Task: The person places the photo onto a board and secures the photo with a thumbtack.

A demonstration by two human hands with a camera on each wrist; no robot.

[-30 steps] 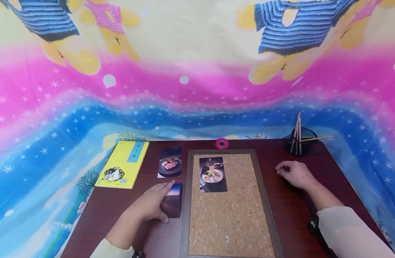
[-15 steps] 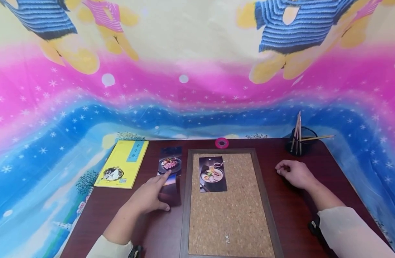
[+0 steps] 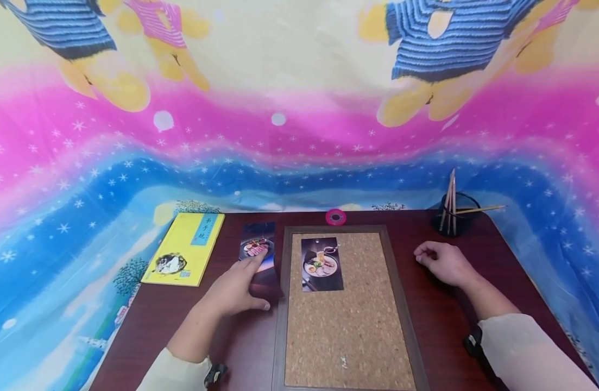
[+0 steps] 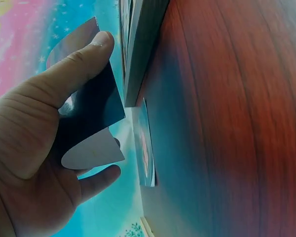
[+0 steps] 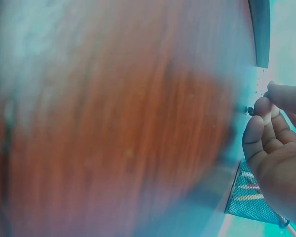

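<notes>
My left hand [image 3: 233,290] pinches a glossy photo [image 3: 267,278] between thumb and fingers. The print bows, and its white back [image 4: 93,150] shows in the left wrist view. From the head, the held photo overlaps a second photo of sliced meat [image 3: 255,234] lying on the table. Right of it lies a framed cork board [image 3: 348,331], with a photo of a noodle bowl [image 3: 321,266] at its upper left. Beyond the board, my right hand [image 3: 443,263] has curled fingers; in its wrist view they pinch a small dark knob-like thing [image 5: 250,111], its kind unclear.
A yellow book [image 3: 182,255] lies at the back left of the dark wooden table [image 3: 250,358]. Behind the board sits a pink round thing [image 3: 335,217] with a dark centre. A black mesh cup [image 3: 446,222] with several pencils stands at the back right, before the printed cloth.
My left hand has moved away from me and then slightly right with the photo, from below the meat photo to partly over it. The right hand has stayed nearly still.
</notes>
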